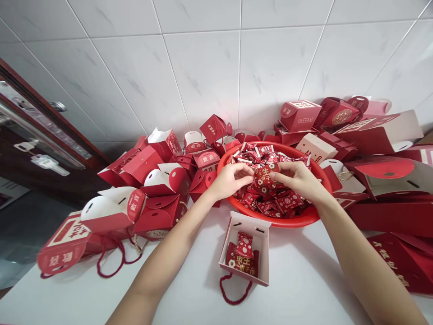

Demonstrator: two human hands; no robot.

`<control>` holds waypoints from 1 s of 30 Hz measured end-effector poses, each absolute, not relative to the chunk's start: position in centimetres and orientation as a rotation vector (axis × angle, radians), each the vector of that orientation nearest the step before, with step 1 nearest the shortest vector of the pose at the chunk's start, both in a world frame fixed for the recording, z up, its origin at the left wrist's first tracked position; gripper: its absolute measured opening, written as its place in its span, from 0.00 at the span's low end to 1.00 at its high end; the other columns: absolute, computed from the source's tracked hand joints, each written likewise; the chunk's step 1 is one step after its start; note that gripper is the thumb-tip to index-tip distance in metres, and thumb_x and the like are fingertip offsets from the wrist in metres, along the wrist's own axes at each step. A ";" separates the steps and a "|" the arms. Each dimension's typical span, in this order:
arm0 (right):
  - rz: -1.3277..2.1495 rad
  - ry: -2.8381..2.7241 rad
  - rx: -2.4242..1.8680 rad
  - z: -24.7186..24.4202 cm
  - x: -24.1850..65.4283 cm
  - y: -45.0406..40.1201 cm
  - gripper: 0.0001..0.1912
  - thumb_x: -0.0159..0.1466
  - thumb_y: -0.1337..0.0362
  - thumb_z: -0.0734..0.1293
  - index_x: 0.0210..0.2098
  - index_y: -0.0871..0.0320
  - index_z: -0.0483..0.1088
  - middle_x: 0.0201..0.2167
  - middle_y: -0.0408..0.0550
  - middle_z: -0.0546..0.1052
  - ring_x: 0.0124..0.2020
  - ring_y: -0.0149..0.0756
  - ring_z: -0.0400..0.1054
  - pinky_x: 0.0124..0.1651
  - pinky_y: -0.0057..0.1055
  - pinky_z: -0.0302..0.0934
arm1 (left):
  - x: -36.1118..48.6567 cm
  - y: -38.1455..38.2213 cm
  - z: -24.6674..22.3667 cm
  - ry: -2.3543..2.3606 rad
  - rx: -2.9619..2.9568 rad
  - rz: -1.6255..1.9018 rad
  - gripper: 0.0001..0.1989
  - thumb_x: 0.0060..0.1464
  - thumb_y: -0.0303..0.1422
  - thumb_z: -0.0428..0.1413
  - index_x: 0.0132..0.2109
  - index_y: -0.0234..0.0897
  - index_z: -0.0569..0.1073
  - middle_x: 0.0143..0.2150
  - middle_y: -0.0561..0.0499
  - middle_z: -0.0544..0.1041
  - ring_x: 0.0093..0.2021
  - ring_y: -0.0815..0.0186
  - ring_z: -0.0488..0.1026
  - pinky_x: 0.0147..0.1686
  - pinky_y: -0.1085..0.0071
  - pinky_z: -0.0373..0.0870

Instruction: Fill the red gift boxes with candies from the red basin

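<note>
Pale marbled tile wall [209, 67], white tabletop [189, 289], crowded red cardboard boxes [144, 163], round red plastic basin [280, 222] heaped with glossy red packets [289, 202], open white-lined cardboard box [264, 253] before it, bare left hand [230, 180] and right hand [300, 179], clamped on opposite ends of flat red gold-lettered packet [262, 176] above basin.

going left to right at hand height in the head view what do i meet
Silver metal key → pile of red-and-white cardboard boxes → left hand → flat red packet with gold print → right hand → second pile of red-and-white cardboard boxes
</note>
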State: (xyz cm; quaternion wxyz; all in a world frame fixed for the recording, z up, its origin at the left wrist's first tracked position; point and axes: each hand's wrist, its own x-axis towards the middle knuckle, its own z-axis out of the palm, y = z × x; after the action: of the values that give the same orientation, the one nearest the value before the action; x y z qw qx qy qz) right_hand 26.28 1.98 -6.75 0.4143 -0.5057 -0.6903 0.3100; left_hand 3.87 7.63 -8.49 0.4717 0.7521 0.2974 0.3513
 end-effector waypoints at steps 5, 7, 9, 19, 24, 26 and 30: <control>0.754 -1.701 -1.285 -6.7 26.1 2.0 0.21 0.59 0.50 0.72 0.20 0.56 0.65 0.19 0.41 0.65 0.24 0.32 0.57 0.27 0.30 0.52 | 4.0 7.0 -8.3 0.810 2.090 0.768 0.06 0.56 0.25 0.57 0.38 0.35 0.79 0.39 0.48 0.84 0.39 0.61 0.81 0.46 0.64 0.77; 0.737 -1.678 -1.288 -6.7 26.0 2.0 0.19 0.58 0.52 0.72 0.20 0.56 0.65 0.20 0.41 0.65 0.24 0.31 0.56 0.27 0.30 0.51 | 4.0 6.9 -8.3 0.865 2.137 0.771 0.08 0.55 0.23 0.56 0.38 0.35 0.80 0.41 0.47 0.85 0.41 0.60 0.81 0.49 0.63 0.77; 0.724 -1.644 -1.286 -6.7 26.0 1.9 0.17 0.56 0.55 0.73 0.21 0.56 0.64 0.21 0.40 0.65 0.24 0.31 0.57 0.27 0.30 0.52 | 4.0 6.9 -8.3 0.885 2.158 0.766 0.10 0.55 0.21 0.55 0.39 0.35 0.81 0.42 0.47 0.85 0.43 0.60 0.82 0.50 0.63 0.78; 0.746 -1.544 -1.228 -6.6 25.8 1.9 0.13 0.51 0.62 0.74 0.23 0.55 0.64 0.22 0.39 0.67 0.25 0.31 0.60 0.29 0.30 0.57 | 3.9 7.4 -8.5 0.844 2.120 0.784 0.18 0.53 0.16 0.51 0.42 0.35 0.82 0.43 0.48 0.86 0.44 0.62 0.82 0.50 0.65 0.79; 0.626 -1.377 -1.277 -6.5 25.9 2.0 0.11 0.50 0.63 0.71 0.24 0.53 0.63 0.23 0.41 0.69 0.26 0.33 0.61 0.30 0.31 0.56 | 4.0 7.2 -8.3 0.924 2.224 0.729 0.19 0.52 0.16 0.51 0.42 0.35 0.83 0.44 0.47 0.86 0.44 0.61 0.82 0.49 0.65 0.78; 0.575 -1.349 -1.304 -6.5 26.0 2.0 0.11 0.50 0.63 0.71 0.23 0.53 0.62 0.22 0.41 0.68 0.26 0.33 0.61 0.30 0.32 0.56 | 4.0 7.1 -8.2 0.943 2.383 0.591 0.17 0.52 0.18 0.53 0.40 0.37 0.84 0.43 0.47 0.86 0.45 0.58 0.81 0.53 0.63 0.75; 0.522 -1.352 -1.324 -6.6 26.1 2.2 0.12 0.50 0.63 0.70 0.23 0.52 0.60 0.22 0.41 0.67 0.26 0.34 0.61 0.30 0.32 0.55 | 4.4 6.9 -7.9 0.954 2.614 0.271 0.12 0.56 0.26 0.57 0.40 0.40 0.85 0.43 0.47 0.85 0.51 0.52 0.78 0.57 0.58 0.70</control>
State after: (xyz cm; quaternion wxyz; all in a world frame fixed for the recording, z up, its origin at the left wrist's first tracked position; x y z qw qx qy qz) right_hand 26.10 2.16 -6.62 0.5557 -0.5607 -0.5727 0.2209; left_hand 4.43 6.92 -7.91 0.1718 0.9211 0.3360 0.0956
